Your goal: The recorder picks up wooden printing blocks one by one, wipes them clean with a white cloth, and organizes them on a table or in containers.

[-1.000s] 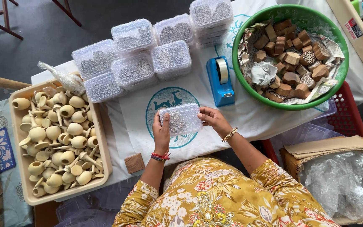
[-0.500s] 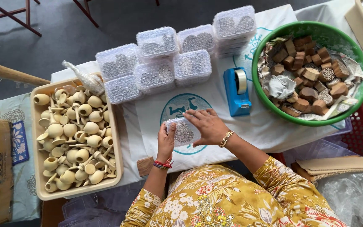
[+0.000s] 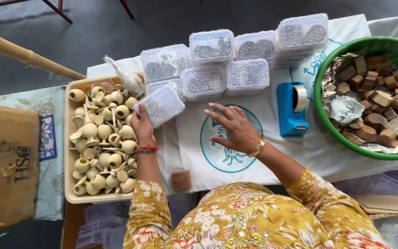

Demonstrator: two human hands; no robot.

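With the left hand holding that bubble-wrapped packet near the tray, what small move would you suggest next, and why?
Probably set the bubble-wrapped packet down beside the wrapped packets grouped at the far edge of the table. The left hand holds it just short of them, over the tray corner, and the right hand is open and empty.

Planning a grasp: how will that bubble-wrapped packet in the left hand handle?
The bubble-wrapped packet probably feels light: the left hand holds it up by one edge. It keeps a flat rectangle, so it is likely stiff inside. Cushioned wrap suggests slightly squashy, perhaps slippery.
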